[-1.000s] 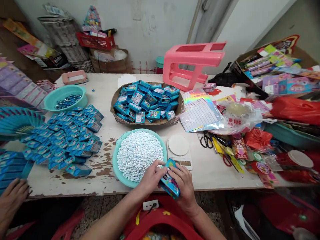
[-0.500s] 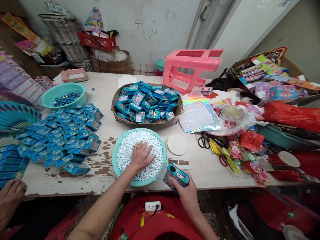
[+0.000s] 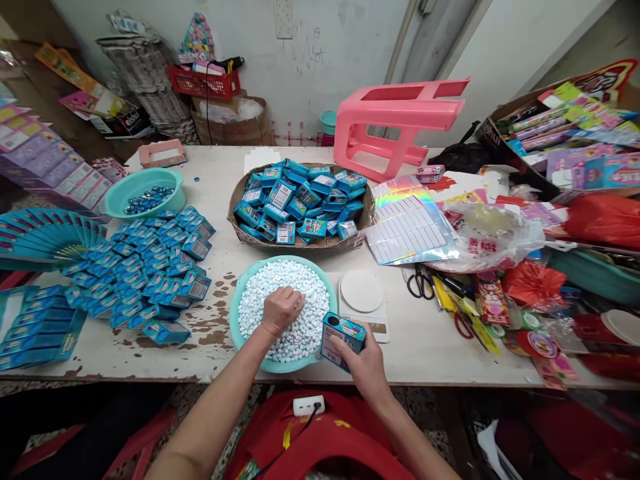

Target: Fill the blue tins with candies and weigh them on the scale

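My left hand (image 3: 283,311) is closed over the small white candies (image 3: 270,277) that fill a turquoise basin (image 3: 235,313); its fingers are drawn together at the heap, and what they grip is hidden. My right hand (image 3: 367,363) holds a blue box (image 3: 341,340) upright at the basin's right rim, with a dark round hole in its top at the left end. Behind the basin, a cut-down cardboard tray (image 3: 300,250) holds many blue boxes (image 3: 314,228). A white scale (image 3: 361,291) stands right of the basin.
Rows of blue boxes (image 3: 150,260) cover the table's left side, near a turquoise bowl (image 3: 170,203) of small shiny pieces. A pink stool (image 3: 390,127) lies at the back. Holographic sheets (image 3: 410,227), scissors (image 3: 420,283) and mixed packaging crowd the right.
My left hand's spread fingers have closed over the candies. My right hand has brought the box slightly left and up, nearer the basin. Another person's hand at the left edge is gone from view.
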`<state>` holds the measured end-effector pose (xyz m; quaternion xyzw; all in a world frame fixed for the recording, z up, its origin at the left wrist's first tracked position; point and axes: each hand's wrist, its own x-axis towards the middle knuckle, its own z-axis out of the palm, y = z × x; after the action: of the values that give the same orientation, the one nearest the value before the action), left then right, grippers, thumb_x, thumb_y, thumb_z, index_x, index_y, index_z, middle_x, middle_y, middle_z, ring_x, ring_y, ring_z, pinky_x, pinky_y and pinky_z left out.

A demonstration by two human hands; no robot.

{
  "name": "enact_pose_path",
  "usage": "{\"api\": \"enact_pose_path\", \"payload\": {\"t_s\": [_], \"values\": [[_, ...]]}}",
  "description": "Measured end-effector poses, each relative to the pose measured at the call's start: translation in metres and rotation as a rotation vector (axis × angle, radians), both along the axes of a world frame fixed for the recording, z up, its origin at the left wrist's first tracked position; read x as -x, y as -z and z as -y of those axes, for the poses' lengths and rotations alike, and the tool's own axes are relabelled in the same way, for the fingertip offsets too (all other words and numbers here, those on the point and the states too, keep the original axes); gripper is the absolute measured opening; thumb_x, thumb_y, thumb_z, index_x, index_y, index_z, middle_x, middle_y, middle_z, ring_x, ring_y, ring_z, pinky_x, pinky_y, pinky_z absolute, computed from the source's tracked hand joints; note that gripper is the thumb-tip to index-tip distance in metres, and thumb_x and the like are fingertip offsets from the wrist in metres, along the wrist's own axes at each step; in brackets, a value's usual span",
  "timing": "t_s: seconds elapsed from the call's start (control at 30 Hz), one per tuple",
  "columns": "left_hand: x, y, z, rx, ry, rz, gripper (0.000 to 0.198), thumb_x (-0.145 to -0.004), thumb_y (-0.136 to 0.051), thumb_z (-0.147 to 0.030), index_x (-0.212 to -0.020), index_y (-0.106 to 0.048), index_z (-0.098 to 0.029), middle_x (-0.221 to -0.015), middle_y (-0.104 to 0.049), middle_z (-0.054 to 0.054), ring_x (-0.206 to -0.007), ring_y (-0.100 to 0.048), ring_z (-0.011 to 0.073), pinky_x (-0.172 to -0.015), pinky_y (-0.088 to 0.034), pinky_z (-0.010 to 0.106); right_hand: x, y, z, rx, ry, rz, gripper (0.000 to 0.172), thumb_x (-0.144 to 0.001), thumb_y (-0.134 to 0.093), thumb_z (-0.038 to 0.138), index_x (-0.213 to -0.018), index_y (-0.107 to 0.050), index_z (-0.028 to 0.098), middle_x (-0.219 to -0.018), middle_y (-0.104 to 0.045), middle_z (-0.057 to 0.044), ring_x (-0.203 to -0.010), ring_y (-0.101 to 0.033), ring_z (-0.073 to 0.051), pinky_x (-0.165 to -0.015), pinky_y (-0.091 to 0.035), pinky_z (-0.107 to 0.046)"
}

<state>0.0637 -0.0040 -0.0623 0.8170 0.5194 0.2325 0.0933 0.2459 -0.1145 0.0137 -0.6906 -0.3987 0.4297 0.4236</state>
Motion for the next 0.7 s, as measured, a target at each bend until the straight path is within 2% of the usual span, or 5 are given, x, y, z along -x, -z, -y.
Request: {"api": "enact_pose_path", "payload": {"t_s": [0.13,0.27,0.33,0.43,0.7], "values": [[-0.004,-0.016,-0.003,0.220,-0.268,0.409,0.027,-0.082,-0.048,-0.040,-0.068,-0.058,-0.020,-0.073,-0.061,0.006,-0.073,-0.055,0.0178,-0.070,-0.039,0.028,0.006,-0.006,-0.017,-0.022,-0.128,0.076,0.040,-0.069,-0.069,0.046,-0.094,-0.058,0.017,-0.081,-0.067,-0.003,-0.073,-0.060,-0.019,-0.068,-0.048,-0.029],[-0.012,-0.053,-0.005,0.504,-0.544,1.045,0.031,-0.076,-0.053,-0.049,-0.066,-0.049,-0.020,-0.061,-0.050,-0.001,-0.052,-0.045,0.0113,-0.049,-0.035,0.024,0.016,-0.010,-0.032,-0.125,-0.244,0.258,0.035,-0.071,-0.067,0.042,-0.094,-0.059,0.018,-0.088,-0.066,-0.004,-0.079,-0.060,-0.020,-0.070,-0.046,-0.028],[-0.016,-0.072,-0.005,0.643,-0.531,1.325,0.031,-0.076,-0.052,-0.049,-0.068,-0.046,-0.020,-0.059,-0.046,-0.003,-0.045,-0.038,0.0087,-0.042,-0.029,0.023,0.024,-0.010,-0.038,-0.187,-0.288,0.334,0.032,-0.072,-0.067,0.039,-0.096,-0.059,0.019,-0.091,-0.065,-0.004,-0.083,-0.060,-0.020,-0.073,-0.046,-0.029],[-0.021,-0.090,-0.003,0.674,-0.454,1.486,0.030,-0.075,-0.054,-0.045,-0.065,-0.042,-0.019,-0.056,-0.042,-0.003,-0.047,-0.041,0.0082,-0.045,-0.033,0.022,0.036,-0.008,-0.044,-0.266,-0.356,0.401,0.027,-0.074,-0.065,0.035,-0.095,-0.058,0.020,-0.091,-0.063,-0.005,-0.087,-0.059,-0.021,-0.076,-0.045,-0.030],[-0.022,-0.091,0.001,0.607,-0.347,1.549,0.022,-0.077,-0.054,-0.035,-0.064,-0.045,-0.019,-0.058,-0.047,-0.003,-0.051,-0.050,0.0104,-0.054,-0.041,0.025,0.043,-0.007,-0.052,-0.277,-0.385,0.514,0.023,-0.074,-0.065,0.030,-0.093,-0.059,0.019,-0.090,-0.063,-0.005,-0.087,-0.058,-0.022,-0.077,-0.045,-0.030]]}}
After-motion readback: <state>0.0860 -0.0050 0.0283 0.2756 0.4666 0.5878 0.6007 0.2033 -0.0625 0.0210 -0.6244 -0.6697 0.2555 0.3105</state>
